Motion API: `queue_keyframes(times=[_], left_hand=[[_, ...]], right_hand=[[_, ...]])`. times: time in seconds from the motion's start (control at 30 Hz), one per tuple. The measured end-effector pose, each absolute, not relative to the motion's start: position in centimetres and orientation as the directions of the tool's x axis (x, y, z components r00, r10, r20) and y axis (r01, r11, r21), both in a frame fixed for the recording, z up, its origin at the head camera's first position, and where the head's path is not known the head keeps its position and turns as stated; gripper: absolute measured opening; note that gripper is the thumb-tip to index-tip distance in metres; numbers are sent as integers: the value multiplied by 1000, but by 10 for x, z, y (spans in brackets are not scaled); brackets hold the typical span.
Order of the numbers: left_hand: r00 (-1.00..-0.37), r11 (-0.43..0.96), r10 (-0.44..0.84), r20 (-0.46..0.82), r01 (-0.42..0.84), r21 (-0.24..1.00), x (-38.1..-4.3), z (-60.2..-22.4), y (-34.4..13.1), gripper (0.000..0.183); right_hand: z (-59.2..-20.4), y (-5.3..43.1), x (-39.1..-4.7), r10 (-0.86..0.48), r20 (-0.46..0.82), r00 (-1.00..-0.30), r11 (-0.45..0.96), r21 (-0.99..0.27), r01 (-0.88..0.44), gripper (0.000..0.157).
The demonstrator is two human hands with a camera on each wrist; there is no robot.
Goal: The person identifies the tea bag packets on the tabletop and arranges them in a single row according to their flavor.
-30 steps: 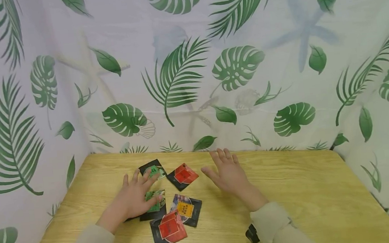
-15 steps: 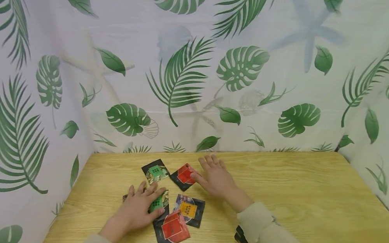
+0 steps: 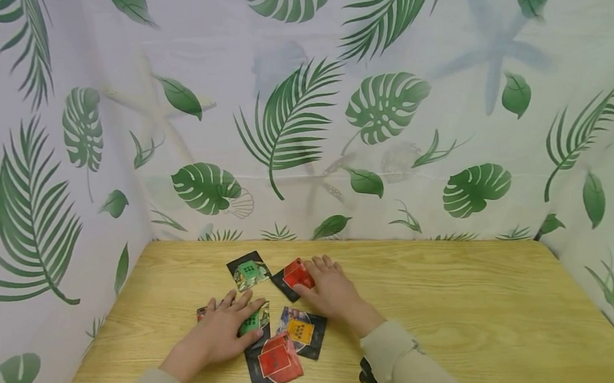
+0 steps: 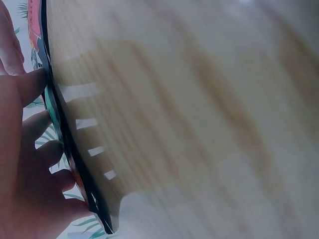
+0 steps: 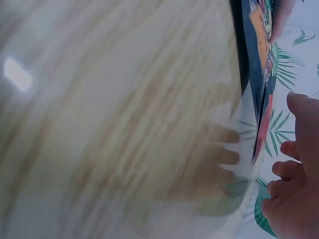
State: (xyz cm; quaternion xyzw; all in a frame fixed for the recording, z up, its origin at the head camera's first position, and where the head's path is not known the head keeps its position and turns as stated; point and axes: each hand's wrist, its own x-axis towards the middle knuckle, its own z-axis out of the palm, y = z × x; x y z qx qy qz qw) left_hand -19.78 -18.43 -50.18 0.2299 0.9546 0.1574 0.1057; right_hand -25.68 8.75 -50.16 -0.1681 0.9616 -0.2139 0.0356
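Several flat black packets with coloured labels lie on the wooden table. My left hand (image 3: 217, 332) rests with spread fingers on a green-labelled packet (image 3: 251, 321) and on another packet mostly hidden beneath it. In the left wrist view its fingertips (image 4: 50, 152) touch the packets. My right hand (image 3: 332, 289), fingers extended, overlaps the right side of the back red-labelled packet (image 3: 291, 274) in the head view. The right wrist view shows a gap between those fingers (image 5: 289, 169) and the packets. Neither hand grips anything.
Closest to me, a red-labelled packet (image 3: 275, 362) overlaps the edge of an orange-labelled one (image 3: 302, 332). Another green-labelled packet (image 3: 249, 271) lies at the back. Leaf-printed cloth (image 3: 300, 124) walls the table (image 3: 462, 306) behind and on both sides.
My left hand has drawn back from the rear green packet and come down onto the nearer one. My right hand has moved left and toward me, over the back red packet.
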Motion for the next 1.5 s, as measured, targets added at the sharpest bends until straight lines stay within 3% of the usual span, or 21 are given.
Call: queue_keyframes(times=[0.57, 0.93, 1.13, 1.3, 1.5], left_hand=[[-875, 852, 465, -132, 402, 335, -198, -507, -182, 65], [-878, 859, 459, -140, 397, 324, -198, -507, -183, 66], [-878, 857, 458, -139, 396, 329, -197, -507, -183, 66], [-878, 856, 458, -137, 395, 333, -196, -506, -183, 66], [-879, 860, 457, -140, 395, 323, -198, -504, -183, 66]], right_hand=[[-514, 76, -261, -333, 28, -943, 876, -360, -320, 77], [-507, 77, -261, -429, 19, -903, 829, -389, -402, 55], [-507, 76, -256, -392, 16, -920, 817, -454, -356, 57], [-511, 77, -256, -346, 3, -938, 845, -434, -313, 68], [-512, 85, -261, -344, -30, -939, 841, -456, -293, 67]])
